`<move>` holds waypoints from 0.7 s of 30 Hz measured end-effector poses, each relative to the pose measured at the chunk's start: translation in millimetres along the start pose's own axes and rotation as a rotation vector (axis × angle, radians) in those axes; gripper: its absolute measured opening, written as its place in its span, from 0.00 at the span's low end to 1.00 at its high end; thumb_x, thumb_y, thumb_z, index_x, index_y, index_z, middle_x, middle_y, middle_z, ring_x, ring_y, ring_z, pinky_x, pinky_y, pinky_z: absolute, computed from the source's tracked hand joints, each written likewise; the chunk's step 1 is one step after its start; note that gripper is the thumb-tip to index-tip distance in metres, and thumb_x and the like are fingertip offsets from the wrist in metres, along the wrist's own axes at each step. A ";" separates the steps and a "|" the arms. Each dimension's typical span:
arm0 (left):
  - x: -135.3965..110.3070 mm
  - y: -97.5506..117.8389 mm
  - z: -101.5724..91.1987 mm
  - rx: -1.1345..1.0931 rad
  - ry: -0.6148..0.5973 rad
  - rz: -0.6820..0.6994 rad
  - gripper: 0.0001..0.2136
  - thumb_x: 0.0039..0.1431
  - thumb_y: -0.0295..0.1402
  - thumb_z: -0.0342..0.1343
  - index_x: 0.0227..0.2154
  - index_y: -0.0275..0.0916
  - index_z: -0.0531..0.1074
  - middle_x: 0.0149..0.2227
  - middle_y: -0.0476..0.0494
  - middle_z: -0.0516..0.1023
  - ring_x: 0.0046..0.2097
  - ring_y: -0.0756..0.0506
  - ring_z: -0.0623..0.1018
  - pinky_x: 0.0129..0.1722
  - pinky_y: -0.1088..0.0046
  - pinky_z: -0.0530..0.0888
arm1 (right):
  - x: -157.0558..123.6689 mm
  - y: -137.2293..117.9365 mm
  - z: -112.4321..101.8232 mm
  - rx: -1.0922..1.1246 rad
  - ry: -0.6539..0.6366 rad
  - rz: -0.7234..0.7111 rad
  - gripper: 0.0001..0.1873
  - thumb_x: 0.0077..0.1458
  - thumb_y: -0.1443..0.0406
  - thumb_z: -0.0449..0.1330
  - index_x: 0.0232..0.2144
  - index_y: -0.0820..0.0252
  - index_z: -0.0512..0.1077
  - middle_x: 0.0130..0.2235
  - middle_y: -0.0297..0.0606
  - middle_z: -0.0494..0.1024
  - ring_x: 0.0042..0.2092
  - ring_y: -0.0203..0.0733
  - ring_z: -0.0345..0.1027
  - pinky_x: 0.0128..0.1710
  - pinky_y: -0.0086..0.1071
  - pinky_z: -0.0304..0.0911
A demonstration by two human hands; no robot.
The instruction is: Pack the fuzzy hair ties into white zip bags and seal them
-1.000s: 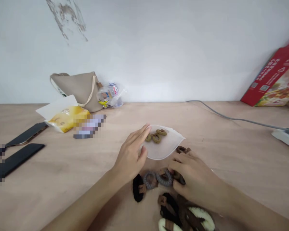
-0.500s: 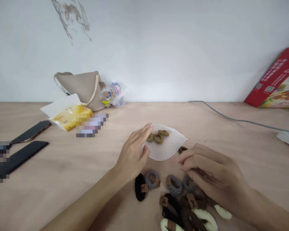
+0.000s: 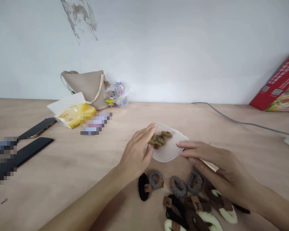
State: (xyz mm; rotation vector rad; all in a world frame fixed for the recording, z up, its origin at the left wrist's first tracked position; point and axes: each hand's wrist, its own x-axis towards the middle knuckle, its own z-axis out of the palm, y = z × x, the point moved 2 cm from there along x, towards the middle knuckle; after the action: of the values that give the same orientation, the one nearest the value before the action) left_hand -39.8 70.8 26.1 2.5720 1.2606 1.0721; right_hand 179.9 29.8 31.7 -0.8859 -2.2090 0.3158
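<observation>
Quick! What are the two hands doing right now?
Left hand: closed on the see-through pouch, holding it.
Right hand: open, fingertips at the pouch, not gripping.

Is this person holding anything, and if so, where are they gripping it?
The left hand appears to grip the left edge of a translucent pouch, thumb in front. The right hand reaches its right edge, but any hold there is unclear.

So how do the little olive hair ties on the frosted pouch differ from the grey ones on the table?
The olive hair ties are smaller and thinner than the grey hair ties, which look thick and fuzzy. The olive ones lie bunched and overlapping on the frosted pouch, while the grey ones sit apart on the wooden table. Both are looped rings.
</observation>
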 end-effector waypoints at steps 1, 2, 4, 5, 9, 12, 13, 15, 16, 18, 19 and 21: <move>0.2 0.4 -0.7 0.002 -0.002 -0.006 0.26 0.56 0.22 0.43 0.59 0.37 0.58 0.60 0.43 0.64 0.60 0.45 0.64 0.59 0.64 0.63 | -2.5 -1.3 -1.1 -0.003 -0.033 0.027 0.16 0.58 0.73 0.49 0.45 0.53 0.68 0.46 0.38 0.76 0.47 0.39 0.70 0.45 0.33 0.67; 0.5 0.7 -1.5 0.004 -0.002 -0.012 0.26 0.56 0.22 0.43 0.59 0.37 0.59 0.60 0.43 0.64 0.60 0.45 0.64 0.59 0.64 0.63 | -5.2 -3.4 -1.5 -0.014 -0.082 0.054 0.13 0.59 0.72 0.49 0.42 0.54 0.69 0.40 0.37 0.77 0.41 0.38 0.72 0.40 0.31 0.68; 1.2 1.2 -2.9 0.004 0.007 -0.017 0.26 0.56 0.21 0.43 0.59 0.38 0.58 0.60 0.44 0.64 0.60 0.45 0.64 0.60 0.64 0.62 | -10.7 -7.9 -0.3 -0.072 -0.203 0.108 0.09 0.58 0.71 0.51 0.35 0.55 0.70 0.30 0.34 0.75 0.32 0.37 0.70 0.31 0.30 0.65; 1.4 1.2 -3.4 0.003 0.011 -0.020 0.27 0.56 0.21 0.43 0.59 0.39 0.58 0.61 0.44 0.63 0.60 0.45 0.64 0.60 0.63 0.62 | -13.3 -9.4 1.1 -0.112 -0.266 0.130 0.08 0.56 0.71 0.53 0.33 0.54 0.70 0.29 0.33 0.74 0.30 0.38 0.69 0.29 0.31 0.64; 1.7 0.5 -3.1 0.012 0.011 -0.024 0.28 0.54 0.20 0.42 0.59 0.40 0.59 0.61 0.45 0.63 0.60 0.45 0.65 0.59 0.63 0.63 | -19.8 -5.1 8.2 -0.259 -0.460 0.198 0.14 0.47 0.75 0.58 0.33 0.51 0.71 0.32 0.30 0.76 0.34 0.41 0.70 0.33 0.34 0.62; 1.8 0.8 -2.0 0.030 -0.006 -0.017 0.29 0.52 0.19 0.42 0.59 0.37 0.59 0.60 0.44 0.64 0.59 0.46 0.65 0.60 0.64 0.63 | -19.9 1.1 11.9 -0.362 -0.512 0.157 0.15 0.45 0.77 0.58 0.32 0.53 0.70 0.32 0.31 0.76 0.33 0.42 0.70 0.30 0.33 0.62; 1.9 1.1 -1.7 0.034 -0.013 -0.013 0.29 0.51 0.19 0.41 0.59 0.37 0.60 0.60 0.44 0.64 0.59 0.46 0.65 0.60 0.65 0.63 | -19.8 1.4 12.0 -0.388 -0.504 0.124 0.14 0.46 0.77 0.57 0.32 0.54 0.70 0.31 0.31 0.76 0.32 0.42 0.70 0.29 0.33 0.62; 2.1 1.6 -1.4 0.040 -0.023 -0.004 0.29 0.51 0.18 0.41 0.58 0.35 0.60 0.60 0.43 0.64 0.59 0.46 0.64 0.60 0.65 0.62 | -19.5 -2.5 9.2 -0.395 -0.441 0.024 0.10 0.51 0.75 0.56 0.32 0.54 0.70 0.31 0.33 0.75 0.31 0.41 0.69 0.29 0.33 0.63; 2.2 1.8 -1.3 0.039 -0.027 -0.001 0.30 0.50 0.18 0.40 0.58 0.35 0.60 0.60 0.43 0.64 0.60 0.46 0.64 0.60 0.65 0.62 | -19.1 -6.5 6.0 -0.377 -0.374 -0.042 0.09 0.53 0.74 0.55 0.33 0.54 0.69 0.31 0.33 0.75 0.30 0.40 0.69 0.29 0.33 0.63; 2.0 1.7 -1.2 0.029 -0.033 0.008 0.30 0.50 0.18 0.41 0.59 0.34 0.60 0.60 0.42 0.64 0.60 0.46 0.64 0.60 0.64 0.62 | -17.2 -16.4 -2.6 -0.337 -0.189 -0.193 0.09 0.56 0.72 0.54 0.38 0.54 0.69 0.35 0.35 0.77 0.33 0.40 0.71 0.33 0.33 0.65; 1.8 1.6 -1.1 0.022 -0.034 0.013 0.30 0.50 0.17 0.41 0.59 0.35 0.59 0.60 0.42 0.64 0.60 0.45 0.63 0.60 0.64 0.61 | -15.3 -20.8 -6.8 -0.328 -0.095 -0.256 0.11 0.57 0.71 0.53 0.41 0.53 0.68 0.38 0.36 0.77 0.36 0.40 0.71 0.37 0.33 0.66; 1.1 0.9 -1.1 0.003 -0.029 0.024 0.31 0.49 0.17 0.41 0.59 0.37 0.59 0.61 0.43 0.63 0.61 0.45 0.63 0.60 0.62 0.62 | -8.7 -26.3 -11.0 -0.331 0.020 -0.313 0.12 0.59 0.70 0.52 0.44 0.53 0.67 0.44 0.38 0.77 0.44 0.43 0.70 0.45 0.34 0.64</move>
State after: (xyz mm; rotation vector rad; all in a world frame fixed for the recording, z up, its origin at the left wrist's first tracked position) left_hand -39.4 70.7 27.9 2.6022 1.2291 1.0344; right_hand 178.8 4.2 46.9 -0.6886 -2.3751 -0.2124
